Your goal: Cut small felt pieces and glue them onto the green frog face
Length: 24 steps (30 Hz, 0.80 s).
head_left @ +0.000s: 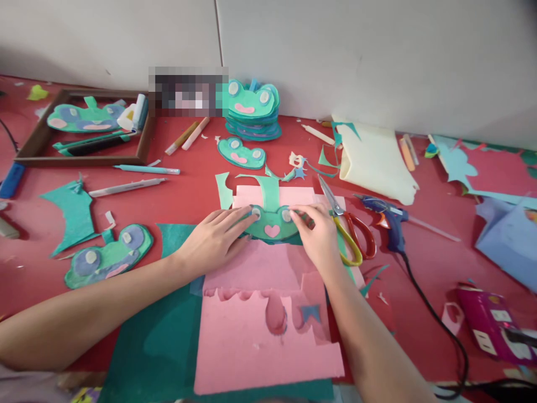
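Observation:
A green felt frog face (pixel 289 230) with white round eyes and a pink heart-shaped mouth lies in the middle of the table, over pink felt sheets. My left hand (pixel 218 238) grips its left end, fingertips on the left eye. At the right eye, the thumb and index finger of my right hand (pixel 316 229) are closed on the edge. Cut pink felt (pixel 251 347) spreads below both hands, on a dark green sheet (pixel 157 347). Scissors with yellow and red handles (pixel 352 235) lie just right of my right hand.
A blue glue gun (pixel 388 218) with its black cord lies on the right, near a magenta box (pixel 486 324). Stacked frog faces (pixel 254 106) stand by the wall. Another frog face (pixel 109 257) lies left. A brown frame (pixel 79 161) holds craft pieces. Pens and felt scraps are scattered around.

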Tool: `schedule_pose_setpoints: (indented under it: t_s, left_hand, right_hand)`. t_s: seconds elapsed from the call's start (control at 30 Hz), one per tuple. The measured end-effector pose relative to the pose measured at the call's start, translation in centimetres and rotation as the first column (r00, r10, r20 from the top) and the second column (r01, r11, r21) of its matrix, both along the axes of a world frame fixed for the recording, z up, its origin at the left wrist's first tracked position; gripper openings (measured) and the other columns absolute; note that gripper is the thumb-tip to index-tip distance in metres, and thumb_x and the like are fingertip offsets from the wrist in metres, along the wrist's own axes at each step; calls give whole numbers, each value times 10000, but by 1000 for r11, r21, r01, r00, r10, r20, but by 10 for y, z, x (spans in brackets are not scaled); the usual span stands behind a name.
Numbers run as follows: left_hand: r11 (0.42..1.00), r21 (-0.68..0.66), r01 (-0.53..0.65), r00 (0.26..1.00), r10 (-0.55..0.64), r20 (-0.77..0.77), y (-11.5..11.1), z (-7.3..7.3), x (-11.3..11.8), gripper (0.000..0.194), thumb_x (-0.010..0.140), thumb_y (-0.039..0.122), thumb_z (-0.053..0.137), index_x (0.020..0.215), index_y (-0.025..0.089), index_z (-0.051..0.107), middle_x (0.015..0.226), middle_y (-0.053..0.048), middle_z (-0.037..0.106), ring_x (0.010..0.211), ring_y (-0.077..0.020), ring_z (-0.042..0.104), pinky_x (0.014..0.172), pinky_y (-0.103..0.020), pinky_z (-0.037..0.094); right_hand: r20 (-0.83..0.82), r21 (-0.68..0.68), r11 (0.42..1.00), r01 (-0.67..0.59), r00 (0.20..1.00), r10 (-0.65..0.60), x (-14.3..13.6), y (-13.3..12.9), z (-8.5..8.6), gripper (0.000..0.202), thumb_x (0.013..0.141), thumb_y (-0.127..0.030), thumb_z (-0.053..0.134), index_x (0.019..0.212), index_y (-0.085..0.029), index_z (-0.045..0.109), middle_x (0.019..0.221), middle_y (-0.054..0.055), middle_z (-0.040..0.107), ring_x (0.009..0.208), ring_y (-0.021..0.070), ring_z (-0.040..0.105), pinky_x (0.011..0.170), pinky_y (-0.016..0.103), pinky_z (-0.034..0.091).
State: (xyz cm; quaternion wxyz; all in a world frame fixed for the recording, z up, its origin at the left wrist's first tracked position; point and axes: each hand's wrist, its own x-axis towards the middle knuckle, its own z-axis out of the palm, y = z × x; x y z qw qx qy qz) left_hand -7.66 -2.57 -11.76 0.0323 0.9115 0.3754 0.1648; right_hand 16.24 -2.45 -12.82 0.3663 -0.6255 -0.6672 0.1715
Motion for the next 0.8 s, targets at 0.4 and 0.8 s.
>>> schedule_pose_setpoints:
  t_s: [0.4,0.8]
  left_hand:
    - [997,-65,30,1000,-31,-7,1,-3,0,407,933,297,413,1313,182,504,1346,-91,542,1220,-248,519,941,-395,476]
    - [997,-64,38,999,-36,19,2,-3,0,392,923,281,443,1289,169,528,1319,-98,565,1218,-257,524,923,-410,493]
  right_hand:
    - [19,-98,993,-60,998,63,-1,0,2,207,852,-305,560,972,-229,710,827,41,594,662,153,522,655,295,464]
    - [14,-71,997,-16,1000,17,-5,0,1,107,830,-256,586,883,-192,653,797,22,579,635,138,492,654,279,441]
